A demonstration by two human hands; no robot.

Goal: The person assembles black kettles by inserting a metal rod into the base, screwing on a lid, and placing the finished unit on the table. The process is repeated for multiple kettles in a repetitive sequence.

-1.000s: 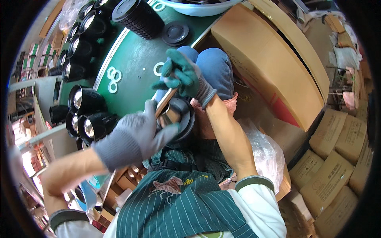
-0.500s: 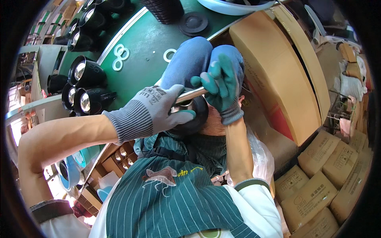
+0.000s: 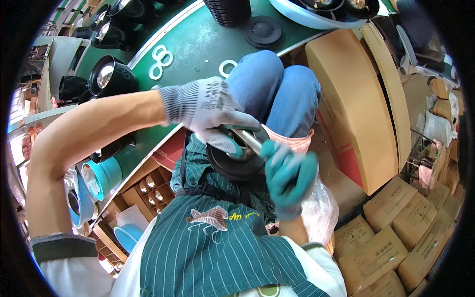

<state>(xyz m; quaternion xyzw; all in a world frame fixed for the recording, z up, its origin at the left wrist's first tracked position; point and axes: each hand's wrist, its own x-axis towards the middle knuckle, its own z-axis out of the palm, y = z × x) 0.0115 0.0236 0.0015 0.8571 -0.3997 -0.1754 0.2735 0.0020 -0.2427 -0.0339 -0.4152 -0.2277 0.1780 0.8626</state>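
The shiny silver metal bar (image 3: 250,142) has swung since half a second ago: it rose rightward, now its long axis slants down to the right, over a round black piece (image 3: 222,166) by the dark green striped apron (image 3: 213,257). The right hand (image 3: 292,178), green-and-grey gloved, has dropped too, fingers (image 3: 281,161) curled round the bar's low end. Left hand (image 3: 220,116), grey knit-gloved, bends over the piece; can't tell its hold.

The left arm (image 3: 52,148) bends sharply at the elbow, its bare forearm (image 3: 114,111) running rightward; the gloved left hand (image 3: 217,116) angles downward, fingers and thumb curled inward. The right forearm (image 3: 293,230) rises from below, the gloved right hand (image 3: 291,173), slightly blurred, curling its fingers near the left.
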